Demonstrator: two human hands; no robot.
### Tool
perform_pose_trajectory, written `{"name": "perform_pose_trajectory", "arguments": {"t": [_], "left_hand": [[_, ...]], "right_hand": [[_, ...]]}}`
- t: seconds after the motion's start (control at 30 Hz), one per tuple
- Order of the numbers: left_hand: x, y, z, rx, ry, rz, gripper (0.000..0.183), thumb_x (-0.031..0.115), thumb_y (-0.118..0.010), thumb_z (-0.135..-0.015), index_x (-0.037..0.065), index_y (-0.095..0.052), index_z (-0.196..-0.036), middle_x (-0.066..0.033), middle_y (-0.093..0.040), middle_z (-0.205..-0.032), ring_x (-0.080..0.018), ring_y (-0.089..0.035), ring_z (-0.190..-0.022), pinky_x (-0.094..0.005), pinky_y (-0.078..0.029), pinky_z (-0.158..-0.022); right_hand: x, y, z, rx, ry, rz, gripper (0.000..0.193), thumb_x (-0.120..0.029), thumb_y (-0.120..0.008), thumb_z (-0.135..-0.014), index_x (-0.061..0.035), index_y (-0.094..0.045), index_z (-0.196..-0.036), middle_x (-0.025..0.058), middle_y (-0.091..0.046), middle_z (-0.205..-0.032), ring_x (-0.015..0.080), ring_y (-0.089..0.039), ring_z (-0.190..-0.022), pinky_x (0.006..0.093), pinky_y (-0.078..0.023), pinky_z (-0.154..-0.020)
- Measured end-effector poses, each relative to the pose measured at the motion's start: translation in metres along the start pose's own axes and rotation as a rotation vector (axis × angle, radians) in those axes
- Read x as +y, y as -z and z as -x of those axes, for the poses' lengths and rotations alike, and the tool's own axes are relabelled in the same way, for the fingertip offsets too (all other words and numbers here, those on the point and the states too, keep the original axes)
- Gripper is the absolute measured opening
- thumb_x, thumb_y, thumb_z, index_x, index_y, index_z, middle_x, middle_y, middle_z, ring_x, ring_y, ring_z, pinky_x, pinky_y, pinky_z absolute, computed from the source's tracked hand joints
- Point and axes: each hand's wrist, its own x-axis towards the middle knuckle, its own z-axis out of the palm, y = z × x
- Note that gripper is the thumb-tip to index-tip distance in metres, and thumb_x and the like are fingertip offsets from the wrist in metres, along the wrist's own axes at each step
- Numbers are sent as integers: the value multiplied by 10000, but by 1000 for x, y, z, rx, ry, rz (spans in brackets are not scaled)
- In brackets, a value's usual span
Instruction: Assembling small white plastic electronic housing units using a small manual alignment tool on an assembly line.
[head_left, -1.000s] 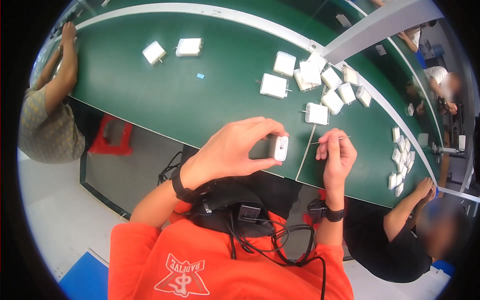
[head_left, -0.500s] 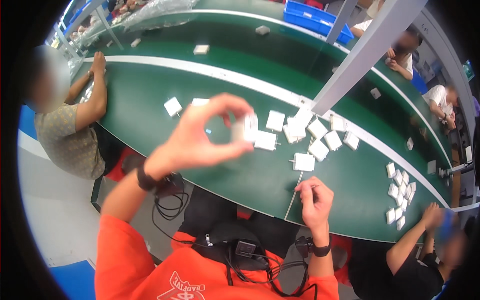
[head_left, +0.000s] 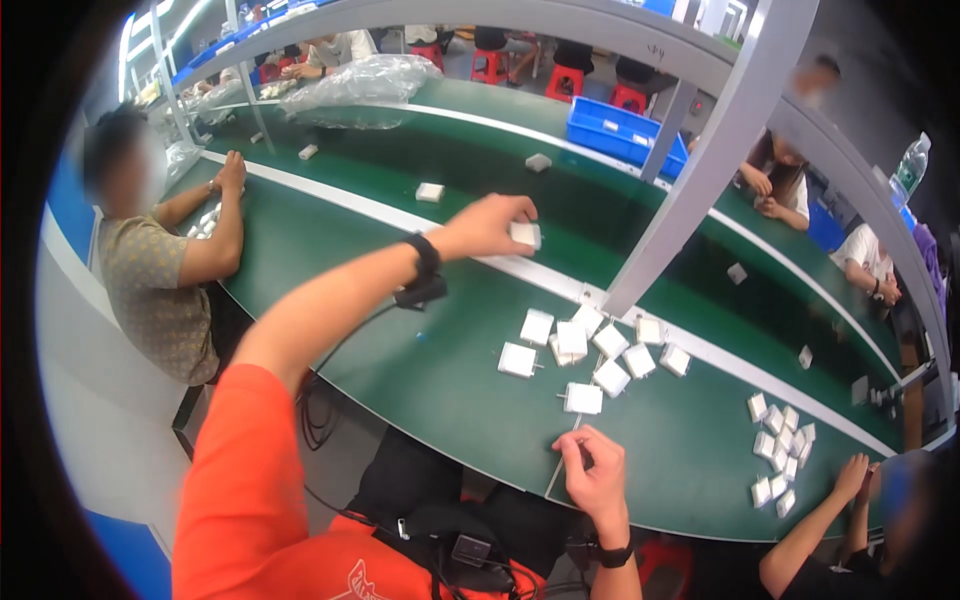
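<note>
My left hand reaches out over the white rail to the far green belt, its fingers closed on a white block. The block looks square and flat-sided; whether it touches the belt I cannot tell. Near the front edge of the green table my right hand is curled, thumb against the fingers. Anything inside that pinch is too small to make out. Just beyond it lies a white square block with thin metal pins. Several similar blocks cluster farther back, some overlapping, with another pinned block to their left.
A grey post rises beside the white rail. Single blocks lie spaced along the far belt. A blue bin and clear plastic sheeting stand beyond. More blocks lie near the co-worker's hands at right.
My left hand has moved from above the table, holding the block upright, out over the rail to the far belt. The view has tilted upward. My right hand keeps its pinch near the table edge.
</note>
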Motion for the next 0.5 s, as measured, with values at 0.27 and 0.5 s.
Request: {"name": "perform_pose_trajectory", "arguments": {"t": [0.27, 0.5], "left_hand": [[-6, -58, -17, 257, -161, -189, 323, 256, -868, -890, 73, -679, -1076, -105, -708, -986, -333, -661, -951, -459, -556, -931], [-20, -52, -14, 118, -107, -124, 897, 366, -846, -916, 6, -462, -1642, -222, -512, -1678, -410, -479, -1533, -502, -440, -1246]], "right_hand": [[0, -3, -1, 4, 3, -26, 129, -5, -698, -1025, 31, -739, -907, 67, -668, -761, 97, -530, -562, 274, -401, -552], [-2, -1, -3, -38, -13, 20, 129, -3, -692, -1027, 26, -744, -913, 72, -685, -772, 101, -535, -560, 276, -401, -548]]}}
